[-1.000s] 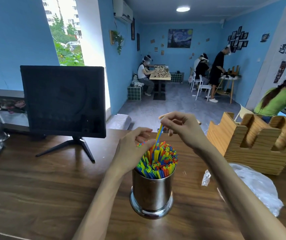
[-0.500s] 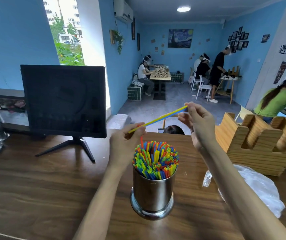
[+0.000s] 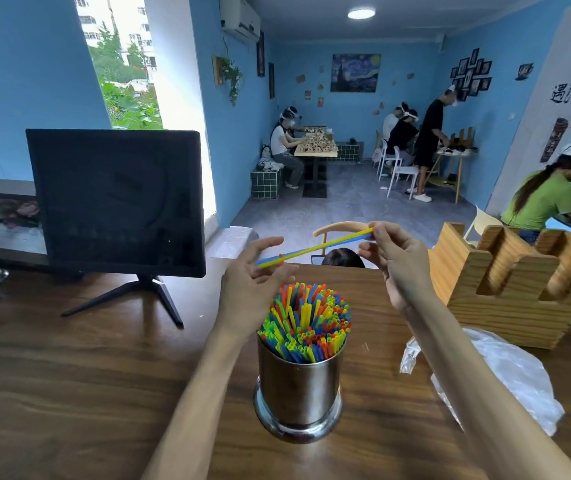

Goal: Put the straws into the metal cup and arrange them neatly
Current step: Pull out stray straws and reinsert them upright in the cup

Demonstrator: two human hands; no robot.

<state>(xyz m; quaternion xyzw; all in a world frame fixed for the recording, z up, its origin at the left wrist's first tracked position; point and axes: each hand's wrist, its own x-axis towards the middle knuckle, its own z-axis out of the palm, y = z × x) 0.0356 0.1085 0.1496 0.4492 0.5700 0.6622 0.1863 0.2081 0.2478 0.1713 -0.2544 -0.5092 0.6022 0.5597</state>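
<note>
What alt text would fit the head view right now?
Both hands hold a yellow and a blue straw level above a metal cup packed with coloured straws: the right hand pinches one end, the left hand supports the other. The cup stands on a wooden table.

left hand (image 3: 252, 282) — fingers loosely spread | right hand (image 3: 394, 252) — fingertips pinched, raised

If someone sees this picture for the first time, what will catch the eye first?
The metal cup packed with bright straws stands at the centre of the wooden table. Above it, the right hand pinches two loose straws, yellow and blue, whose other end lies at the left hand.
</note>
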